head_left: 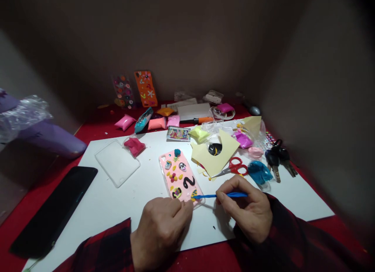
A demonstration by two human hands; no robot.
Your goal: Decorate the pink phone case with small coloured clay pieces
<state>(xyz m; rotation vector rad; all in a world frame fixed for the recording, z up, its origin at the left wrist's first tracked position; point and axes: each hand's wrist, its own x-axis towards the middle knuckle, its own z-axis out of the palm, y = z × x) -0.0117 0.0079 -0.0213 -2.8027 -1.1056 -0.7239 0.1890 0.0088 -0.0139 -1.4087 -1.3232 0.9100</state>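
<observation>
A pink phone case (179, 171) decorated with small coloured clay shapes lies on a white board (117, 201). My left hand (165, 225) rests at the near edge of the case, its fingers closed and pressed down there; the fingertips are partly hidden, and anything under them is too small to name. In a pinch, my right hand (246, 207) holds a blue tool (209, 195) roughly level. The tool's tip touches a yellow and blue clay piece (194, 194) at the case's lower right corner.
Red scissors (234, 166) and cut yellow paper (216, 154) lie right of the case, with keys (277, 158) farther right. A clear case (117, 162) and a black pouch (55, 209) are at left. Clay packets (156, 123) line the back. An orange case (145, 88) leans upright.
</observation>
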